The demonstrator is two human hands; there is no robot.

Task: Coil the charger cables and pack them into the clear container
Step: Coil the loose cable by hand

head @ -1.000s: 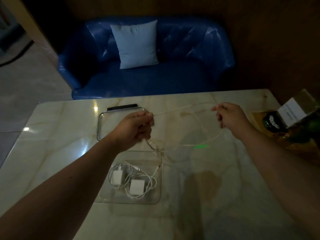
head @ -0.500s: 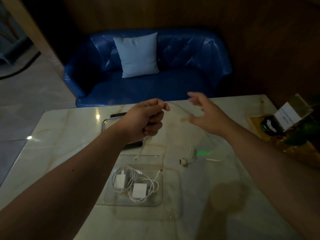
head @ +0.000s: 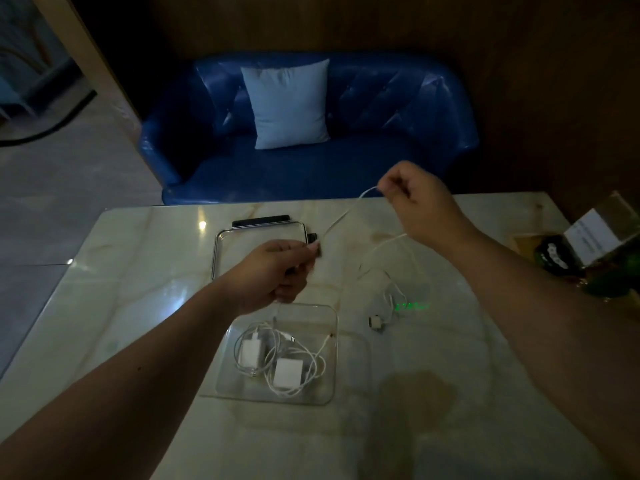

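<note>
A thin white charger cable (head: pixel 341 216) stretches between my two hands above the marble table. My left hand (head: pixel 277 275) pinches one part of it over the table's middle. My right hand (head: pixel 417 199) grips it higher up, to the right. The rest of the cable (head: pixel 388 251) drops from my right hand to the table and ends in a white connector (head: pixel 376 323). Below my left hand sits the clear container (head: pixel 330 344), with two white charger bricks (head: pixel 287 370) and their looped cables inside.
A clear lid with a metal rim (head: pixel 221 237) lies behind my left hand, dark clips on its far and right sides. A green light patch (head: pixel 412 306) glows on the table. Packaged goods (head: pixel 588 251) crowd the right edge. A blue sofa (head: pixel 311 133) stands beyond the table.
My right hand, open half a second ago, has closed on the cable and pulled up and to the right. My left hand has dropped lower, and the cable is drawn taut between them.
</note>
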